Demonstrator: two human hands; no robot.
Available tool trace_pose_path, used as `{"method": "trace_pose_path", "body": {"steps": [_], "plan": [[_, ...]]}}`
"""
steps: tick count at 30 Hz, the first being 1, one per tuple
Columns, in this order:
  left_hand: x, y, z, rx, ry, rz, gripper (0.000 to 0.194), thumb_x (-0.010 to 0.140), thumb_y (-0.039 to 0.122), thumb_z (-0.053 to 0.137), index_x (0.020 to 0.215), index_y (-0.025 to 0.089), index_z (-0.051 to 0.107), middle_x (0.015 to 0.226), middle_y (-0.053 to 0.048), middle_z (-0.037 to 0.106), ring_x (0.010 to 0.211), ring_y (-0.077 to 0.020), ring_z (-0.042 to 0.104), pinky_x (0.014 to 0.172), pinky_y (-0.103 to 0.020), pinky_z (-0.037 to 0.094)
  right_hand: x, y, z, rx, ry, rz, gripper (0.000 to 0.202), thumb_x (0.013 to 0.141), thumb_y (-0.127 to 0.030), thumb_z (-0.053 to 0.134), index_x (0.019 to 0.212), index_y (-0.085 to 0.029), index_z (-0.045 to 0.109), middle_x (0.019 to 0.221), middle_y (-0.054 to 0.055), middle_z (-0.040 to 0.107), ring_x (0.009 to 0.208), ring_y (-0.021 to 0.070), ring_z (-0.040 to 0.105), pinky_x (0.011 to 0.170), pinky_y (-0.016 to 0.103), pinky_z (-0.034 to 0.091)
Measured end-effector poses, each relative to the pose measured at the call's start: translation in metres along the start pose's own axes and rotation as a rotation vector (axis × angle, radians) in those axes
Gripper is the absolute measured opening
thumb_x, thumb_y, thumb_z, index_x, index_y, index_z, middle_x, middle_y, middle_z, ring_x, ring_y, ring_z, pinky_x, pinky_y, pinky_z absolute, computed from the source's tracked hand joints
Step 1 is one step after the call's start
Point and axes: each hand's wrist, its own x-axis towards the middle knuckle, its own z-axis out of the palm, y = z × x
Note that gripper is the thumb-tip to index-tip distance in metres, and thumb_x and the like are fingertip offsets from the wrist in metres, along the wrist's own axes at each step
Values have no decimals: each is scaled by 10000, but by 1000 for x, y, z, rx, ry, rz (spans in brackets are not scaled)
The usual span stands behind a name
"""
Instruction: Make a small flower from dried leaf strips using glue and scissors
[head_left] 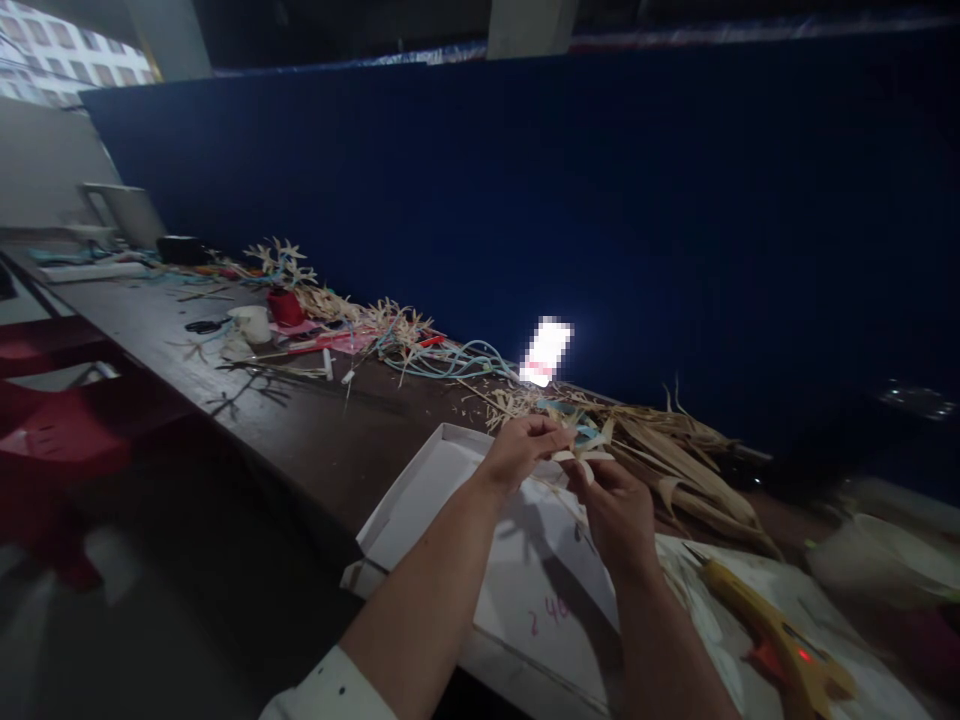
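A small pale flower of dried husk strips (583, 460) is held between my two hands above a white cardboard box lid (409, 505). My left hand (523, 450) pinches at its left petals, fingers closed. From below and to the right, my right hand (621, 510) grips its base, where a thin stem seems to run down. Just behind the hands lie a light blue strip and pale scraps (510, 405). A bundle of long dry husks (694, 465) is to the right of them. Pink handwritten marks show on the lid.
A yellow glue gun (776, 630) with a red light lies at the lower right. Along a blue partition (637, 200) are a bright screen (546, 350), coiled pale blue cord (469, 360), finished husk flowers (397, 325), a red spool (285, 307), a white cup (251, 323) and scissors (204, 326).
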Motion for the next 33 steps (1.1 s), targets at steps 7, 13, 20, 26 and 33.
{"method": "trace_pose_path", "body": {"steps": [7,13,20,26,33], "plan": [[-1,1,1,-59,-4,-22,297,603,370,750,643,115,602,573,14,545,531,-77,479,563,-224,357,0,0,0,71,-19,-30,229,710,-372,656,594,-175,648,653,18,572,614,150,506,554,258,386],[-4,5,5,-98,-29,-50,262,609,325,754,633,108,609,598,5,564,542,-78,510,562,-221,375,2,5,-2,44,-31,-119,138,745,-318,638,700,-198,690,760,14,611,732,164,561,684,272,414],[-8,9,6,-149,-98,-90,286,612,331,758,639,105,586,582,6,554,511,-78,512,534,-219,386,0,11,-3,5,7,-147,98,732,-289,652,722,-193,671,728,8,607,702,159,552,667,270,413],[-8,8,5,-150,-101,-87,299,619,336,757,656,101,575,602,11,543,521,-67,504,539,-208,381,-1,7,-1,96,-7,-89,79,727,-271,651,733,-196,673,722,3,607,695,153,539,659,265,409],[-3,4,3,-85,-32,25,275,639,339,738,647,102,598,620,-1,564,561,-66,477,580,-215,352,1,7,1,170,-53,4,142,701,-309,683,753,-184,723,813,34,668,773,191,581,696,291,424]]}}
